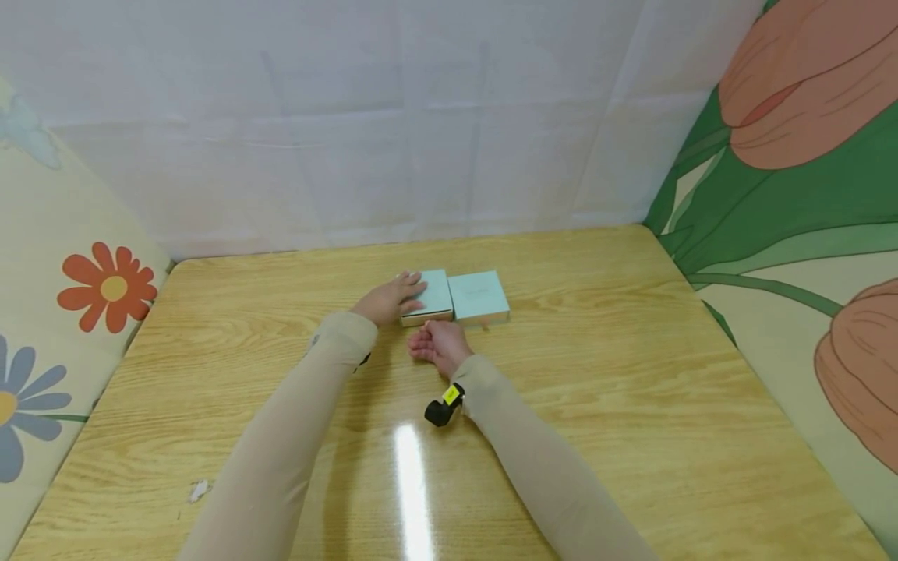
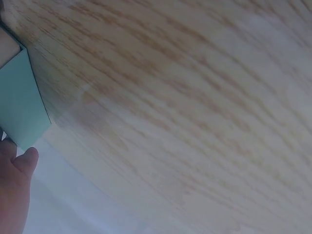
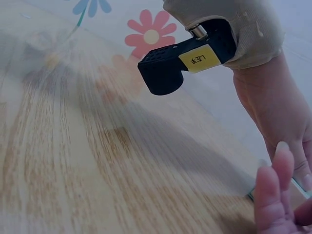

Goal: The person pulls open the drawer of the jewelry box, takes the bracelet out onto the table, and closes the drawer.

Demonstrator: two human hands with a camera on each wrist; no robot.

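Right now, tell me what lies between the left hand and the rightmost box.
In the head view, the other pale blue box, the left hand on it.

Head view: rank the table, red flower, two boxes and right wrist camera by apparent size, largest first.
1. Table
2. Red flower
3. Left box, right box: too alike to rank, the left partly covered
4. Right wrist camera

Left box (image 1: pixel 436 291) partly behind fingers (image 1: pixel 414 291)

Downward head view (wrist views nearer)
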